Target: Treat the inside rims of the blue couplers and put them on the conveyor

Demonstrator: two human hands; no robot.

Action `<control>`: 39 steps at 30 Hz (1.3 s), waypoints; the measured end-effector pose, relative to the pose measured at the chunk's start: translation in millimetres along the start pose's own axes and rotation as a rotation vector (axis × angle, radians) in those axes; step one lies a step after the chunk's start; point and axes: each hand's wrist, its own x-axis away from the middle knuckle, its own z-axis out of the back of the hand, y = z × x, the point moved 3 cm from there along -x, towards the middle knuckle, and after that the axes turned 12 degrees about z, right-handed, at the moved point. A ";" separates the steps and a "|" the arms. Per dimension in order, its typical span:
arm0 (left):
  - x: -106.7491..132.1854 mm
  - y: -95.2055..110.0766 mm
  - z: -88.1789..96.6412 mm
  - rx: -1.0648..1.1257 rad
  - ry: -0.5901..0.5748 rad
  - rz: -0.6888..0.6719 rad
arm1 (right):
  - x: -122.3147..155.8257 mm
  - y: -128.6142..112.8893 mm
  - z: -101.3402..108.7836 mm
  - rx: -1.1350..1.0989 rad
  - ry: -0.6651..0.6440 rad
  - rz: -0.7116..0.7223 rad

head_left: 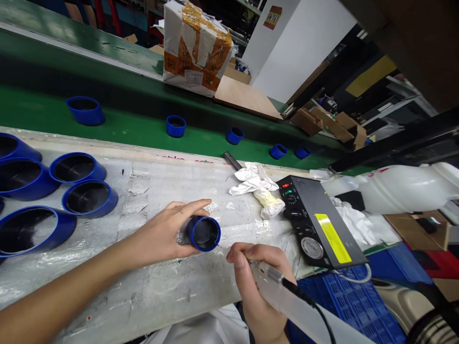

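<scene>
My left hand point(163, 234) is wrapped round a small blue ring-shaped cap point(203, 233), tilted on its side on the plastic-covered work surface point(154, 286), its dark opening facing me. My right hand point(256, 282) is closed in a pen grip on a clear syringe-like dispenser point(283, 296) with a black hose at its rear. The dispenser's tip points toward the cap's lower right rim, just short of it. A black control box point(319, 224) with knobs, a gauge and a yellow label sits to the right.
Several larger blue rings point(88, 197) stand at the left. Smaller blue caps point(175, 125) ride on the green conveyor belt point(125, 126) behind. A crumpled white rag point(256, 184), a white plastic bottle point(398, 187), a taped carton point(197, 45) and a blue crate point(344, 301) are around.
</scene>
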 end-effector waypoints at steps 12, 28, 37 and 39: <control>1.0 -2.0 -0.8 0.015 0.007 -0.038 | 11.0 -3.7 -4.6 -0.042 -0.080 -0.004; 2.3 1.8 1.8 0.012 -0.042 -0.013 | 2.0 -7.1 -15.9 -0.135 -0.135 0.044; 1.8 -0.2 1.8 0.038 -0.047 -0.020 | -2.1 -4.3 -23.4 -0.120 -0.138 0.025; 2.0 -1.8 1.2 0.047 -0.045 -0.016 | -5.0 -4.4 -26.3 -0.148 -0.125 0.024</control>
